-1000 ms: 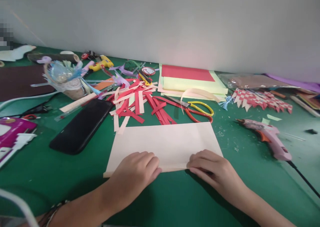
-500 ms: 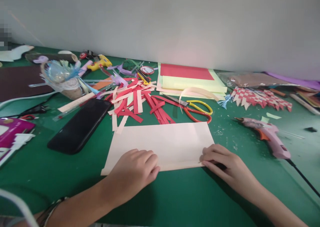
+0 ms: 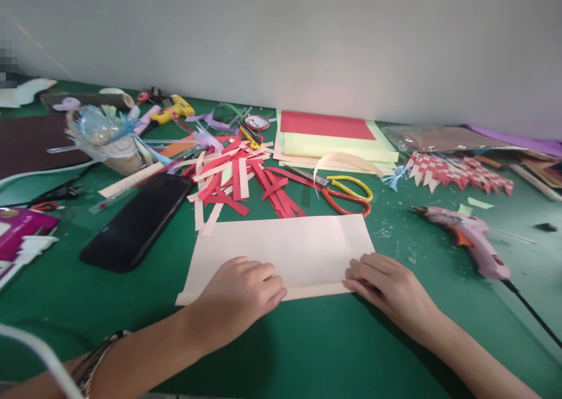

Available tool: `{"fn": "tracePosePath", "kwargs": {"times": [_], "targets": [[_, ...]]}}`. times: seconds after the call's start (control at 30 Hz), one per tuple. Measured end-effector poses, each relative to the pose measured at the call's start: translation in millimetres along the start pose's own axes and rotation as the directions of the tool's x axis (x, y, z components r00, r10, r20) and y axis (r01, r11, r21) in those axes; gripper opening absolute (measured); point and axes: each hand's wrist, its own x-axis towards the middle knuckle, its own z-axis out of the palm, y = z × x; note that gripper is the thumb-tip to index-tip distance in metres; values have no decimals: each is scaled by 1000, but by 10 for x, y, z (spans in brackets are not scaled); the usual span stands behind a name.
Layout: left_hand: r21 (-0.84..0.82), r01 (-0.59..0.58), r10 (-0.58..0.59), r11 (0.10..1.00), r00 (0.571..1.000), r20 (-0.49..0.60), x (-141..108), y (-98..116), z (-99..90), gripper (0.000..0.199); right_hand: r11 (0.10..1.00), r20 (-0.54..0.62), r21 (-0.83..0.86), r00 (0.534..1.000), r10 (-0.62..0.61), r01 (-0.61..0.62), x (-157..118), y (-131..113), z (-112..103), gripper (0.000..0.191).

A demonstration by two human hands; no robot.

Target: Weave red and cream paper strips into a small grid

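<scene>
A pale peach sheet of paper [image 3: 285, 247] lies on the green table, with a narrow fold along its near edge. My left hand [image 3: 250, 285] rests on that folded edge left of the sheet's middle, its fingers curled together and pressing on the paper. At the right end of the fold, my right hand [image 3: 381, 279] pinches the near edge between thumb and fingers. Just beyond the sheet lie red and peach paper strips [image 3: 237, 176] and scissors [image 3: 346, 193] with yellow and red handles.
Left of the sheet lies a black phone [image 3: 138, 223]. A pink glue gun [image 3: 474, 235] with a black cord is at the right. Stacked coloured paper [image 3: 329, 127] lies against the wall, and a red checkered paper piece [image 3: 461, 174] is at the back right.
My left hand has slid slightly right along the folded edge. My right hand has shifted slightly left, its fingers closer together on the fold.
</scene>
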Motion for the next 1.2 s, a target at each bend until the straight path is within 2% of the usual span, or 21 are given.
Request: {"fn": "tracePosePath", "kwargs": {"times": [0.13, 0.3, 0.5, 0.7, 0.9, 0.97, 1.03, 1.1, 1.2], "targets": [[28, -13, 15, 1000, 999, -45, -14, 23, 5, 34, 1000, 2, -8, 1000, 1, -1, 7, -4, 1, 20], [14, 20, -20, 1000, 1000, -21, -55, 22, -21, 28, 1000, 6, 2, 1000, 3, -3, -8, 1, 22, 19], [37, 87, -87, 996, 996, -13, -242, -81, -101, 28, 999, -13, 43, 1000, -5, 5, -1, 7, 20, 19], [38, 136, -137, 990, 991, 3, -363, -145, -114, 28, 978, -18, 101, 983, 183, -180, -66, 31, -58, 28], [106, 112, -121, 988, 990, 79, -279, -90, -151, 24, 974, -3, 62, 976, 219, -218, -126, 46, -57, 26], [145, 51, -64, 988, 994, 89, -212, -15, -152, 27, 978, 3, 47, 979, 203, -203, -117, 39, -55, 25], [138, -62, 51, 988, 996, 79, -125, 71, -128, 37, 983, -1, 39, 983, 182, -182, -106, 33, -57, 25], [84, -168, 160, 982, 983, 86, -23, 145, -81, 40, 986, -16, 39, 986, 165, -164, -98, 29, -60, 24], [-52, -241, 246, 969, 958, 144, 117, 193, -3, 48, 987, -47, 45, 987, 153, -151, -96, 30, -65, 22]]}}
